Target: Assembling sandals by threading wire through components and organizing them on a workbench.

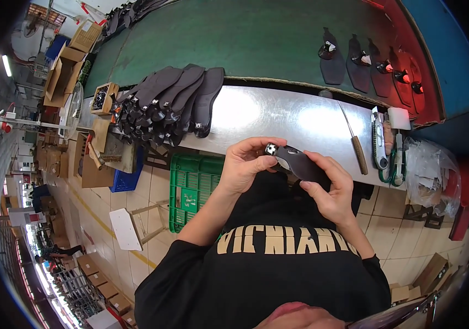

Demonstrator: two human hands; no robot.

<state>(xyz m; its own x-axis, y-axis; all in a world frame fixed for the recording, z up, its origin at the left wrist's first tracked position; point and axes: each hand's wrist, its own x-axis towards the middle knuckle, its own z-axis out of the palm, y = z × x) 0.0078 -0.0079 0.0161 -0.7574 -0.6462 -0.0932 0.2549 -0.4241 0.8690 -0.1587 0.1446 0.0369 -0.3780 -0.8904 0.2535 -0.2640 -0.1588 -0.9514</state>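
Both of my hands hold one dark sandal sole [304,166] in front of my chest, close to the edge of the metal table. My left hand [245,166] pinches its strap end, where a small black-and-white piece [271,148] shows. Around the other end close the fingers and thumb of my right hand [330,186]. To the left on the metal table lies a heap of similar dark soles [177,90], their shiny black straps [149,118] bunched toward me. An awl-like tool with a wooden handle [359,155] rests right of my hands.
Several strapped soles [332,63] lie on the green belt [245,38] at the far right, some under red light. Cutters [378,140], a white block [398,118] and a plastic bag [432,170] sit at the table's right end. A green crate [190,186] stands below on the left.
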